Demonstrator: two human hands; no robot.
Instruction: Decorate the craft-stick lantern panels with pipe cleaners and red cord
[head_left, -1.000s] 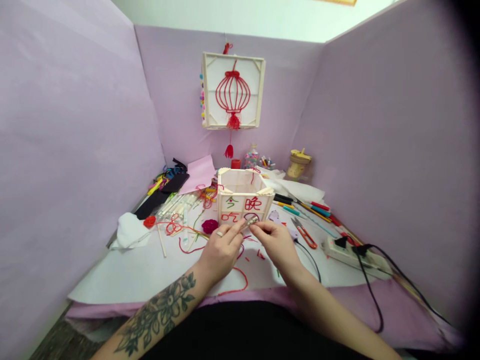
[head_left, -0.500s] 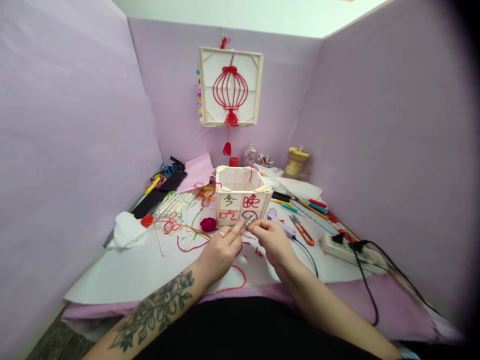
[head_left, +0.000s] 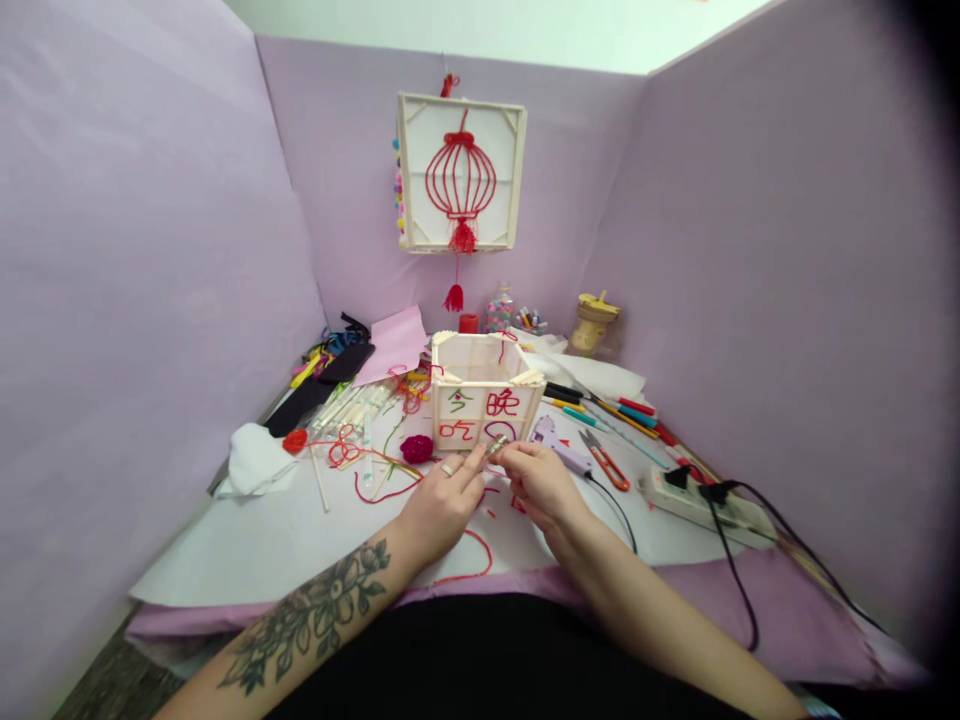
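My left hand [head_left: 448, 490], with a ring on one finger, pinches a small shiny silvery piece [head_left: 496, 446] whose kind I cannot make out. Fingertips of my right hand [head_left: 541, 480] are pressed together right beside it; what they hold is hidden. Just behind both hands stands an open-topped box lantern [head_left: 487, 400] with a pale wooden frame. Its white front panel carries characters in green, dark red and red yarn, plus a purple ring at lower right. Dark pink yarn [head_left: 416, 449] lies balled to the left of the box, and red yarn [head_left: 480, 550] curves below my hands.
A finished lantern [head_left: 461, 180] hangs above the box. To the right lie a lilac glue gun [head_left: 562, 446], orange-handled snips [head_left: 604, 460], several markers [head_left: 574, 414] and a power strip [head_left: 709, 505] with cables. At left are a white cloth [head_left: 259, 460] and bagged sticks [head_left: 349, 408].
The small shiny piece and the fingertips have shifted very slightly at the front of the box. Both hands otherwise keep their places.
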